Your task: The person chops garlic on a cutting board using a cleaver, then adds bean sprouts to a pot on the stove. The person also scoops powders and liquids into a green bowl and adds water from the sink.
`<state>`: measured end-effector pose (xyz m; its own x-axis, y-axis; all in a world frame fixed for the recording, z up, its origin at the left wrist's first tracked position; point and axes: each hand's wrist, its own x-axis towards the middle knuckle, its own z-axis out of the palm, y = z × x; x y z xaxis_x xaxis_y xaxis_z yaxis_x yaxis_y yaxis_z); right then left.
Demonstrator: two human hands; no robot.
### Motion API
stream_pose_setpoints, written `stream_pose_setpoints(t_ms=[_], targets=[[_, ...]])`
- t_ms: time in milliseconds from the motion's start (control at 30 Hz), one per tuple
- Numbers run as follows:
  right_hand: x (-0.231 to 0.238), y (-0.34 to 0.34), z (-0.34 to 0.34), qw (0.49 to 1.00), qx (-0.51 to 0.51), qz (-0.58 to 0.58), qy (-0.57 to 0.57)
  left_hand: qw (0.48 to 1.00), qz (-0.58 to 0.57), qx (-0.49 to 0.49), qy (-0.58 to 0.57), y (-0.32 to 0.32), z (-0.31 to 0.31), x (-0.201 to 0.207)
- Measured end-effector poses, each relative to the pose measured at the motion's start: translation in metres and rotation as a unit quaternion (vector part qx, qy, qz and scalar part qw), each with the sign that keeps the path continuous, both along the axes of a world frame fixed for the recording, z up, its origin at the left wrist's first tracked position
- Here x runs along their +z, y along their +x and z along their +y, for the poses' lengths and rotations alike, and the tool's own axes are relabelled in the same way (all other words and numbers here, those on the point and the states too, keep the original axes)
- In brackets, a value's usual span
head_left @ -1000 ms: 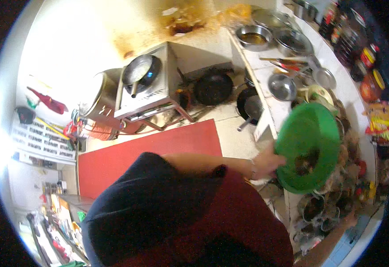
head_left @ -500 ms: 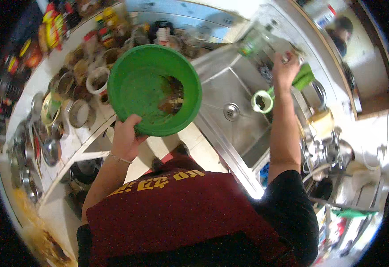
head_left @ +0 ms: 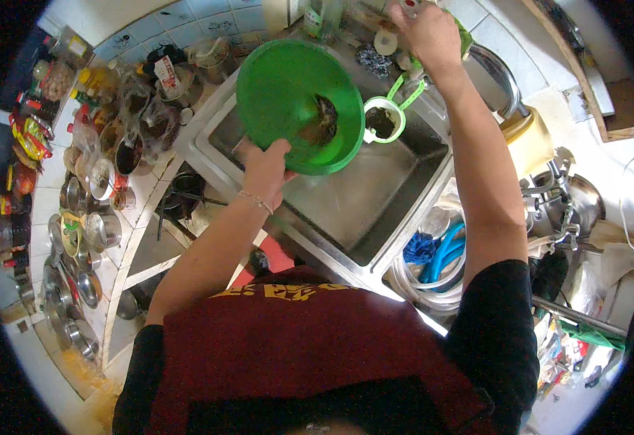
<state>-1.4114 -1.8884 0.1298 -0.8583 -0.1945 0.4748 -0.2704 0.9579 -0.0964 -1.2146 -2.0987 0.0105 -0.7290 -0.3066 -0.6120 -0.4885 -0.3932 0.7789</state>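
My left hand (head_left: 265,168) grips the near rim of a round green plastic basin (head_left: 277,80), tilted over the left side of the steel sink (head_left: 339,196). Dark brown wet residue (head_left: 323,123) lies on the right part of its inside. My right hand (head_left: 434,38) reaches to the back of the sink, its fingers curled round a small object with a reddish spot, mostly hidden. A light green strainer (head_left: 399,116) holding dark scraps sits between the basin and my right forearm. A steel scrubber (head_left: 373,62) lies behind it.
Jars, bags and bowls (head_left: 103,174) crowd the tiled counter on the left. A clear bottle with a green label (head_left: 322,18) stands behind the sink. Right of it are a yellow container (head_left: 531,141), coiled blue hose (head_left: 444,254) and metal taps (head_left: 563,235).
The basin has moved right, from beside the sink to over it, with my left hand still on its rim. My view has shifted. My right hand remains at the sink's back.
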Motion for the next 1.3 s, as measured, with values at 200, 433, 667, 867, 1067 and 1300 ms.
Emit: stream_pose_setpoints(t_ms=[200, 433, 667, 867, 1067, 1300], targets=[[0.0, -0.018, 0.027, 0.989, 0.132, -0.059, -0.041, 0.999, 0.037, 0.008, -0.014, -0.038, 0.041, -0.008], [0.008, -0.038, 0.062, 0.964, 0.226, -0.115, -0.079, 0.997, 0.064, 0.033, -0.033, -0.058, 0.059, -0.008], [0.011, -0.035, 0.067, 0.944, 0.258, -0.133, -0.157, 0.997, 0.015, 0.042, 0.064, -0.059, 0.06, -0.044], [0.017, -0.027, 0.064, 0.95, 0.234, -0.151, -0.141, 0.997, 0.018, 0.053, 0.058, -0.046, 0.066, -0.048], [0.009, -0.033, 0.065, 0.951, 0.244, -0.13, -0.141, 0.996, 0.046, 0.078, -0.018, -0.062, 0.057, -0.029], [0.008, -0.03, 0.065, 0.953, 0.248, -0.092, -0.146, 0.841, 0.178, -0.04, -0.509, -0.061, 0.018, -0.057]])
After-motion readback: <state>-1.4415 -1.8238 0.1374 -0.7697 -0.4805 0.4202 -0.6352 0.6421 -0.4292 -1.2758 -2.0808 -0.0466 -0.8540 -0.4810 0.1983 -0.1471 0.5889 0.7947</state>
